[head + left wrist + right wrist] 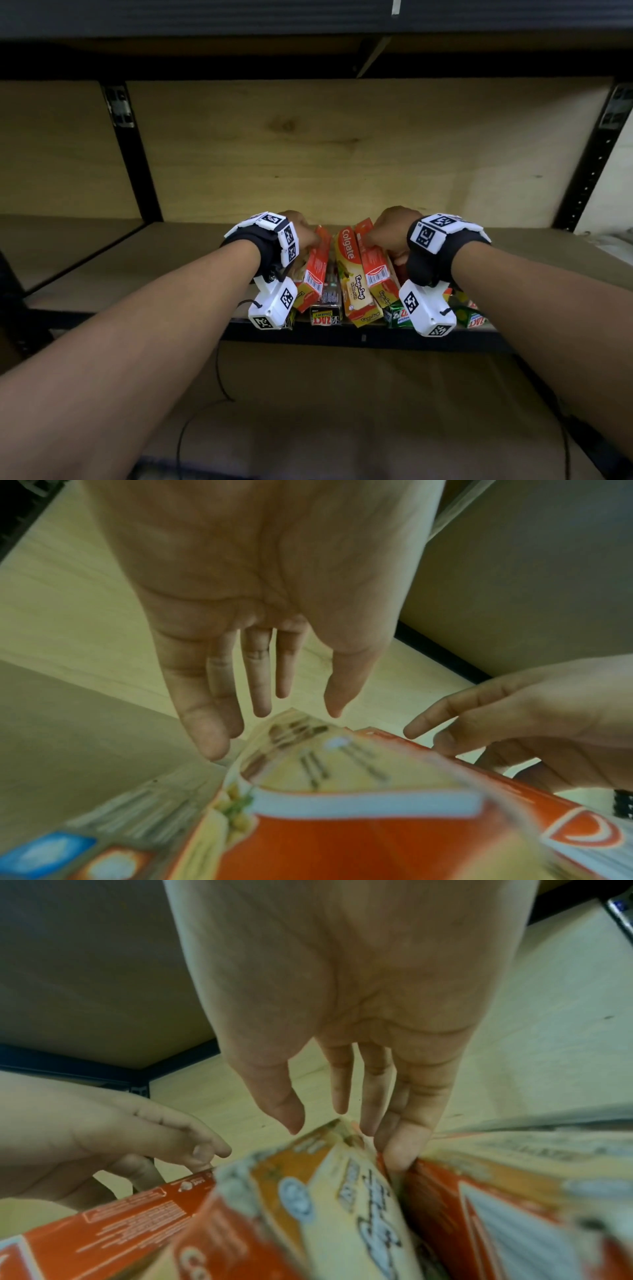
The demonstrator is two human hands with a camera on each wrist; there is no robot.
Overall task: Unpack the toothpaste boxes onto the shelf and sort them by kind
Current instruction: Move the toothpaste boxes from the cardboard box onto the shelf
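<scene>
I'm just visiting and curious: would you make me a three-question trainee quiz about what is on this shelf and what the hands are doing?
1. True or false: the toothpaste boxes lie near the front edge of the wooden shelf.
2. Which brand name shows on the red and yellow box between the hands? A) Colgate B) Sensodyne C) Pepsodent
3. Fill in: the left hand and right hand have their fingers ____, not curled in a grip.

Key: 1 true; 2 A; 3 straight.
</scene>
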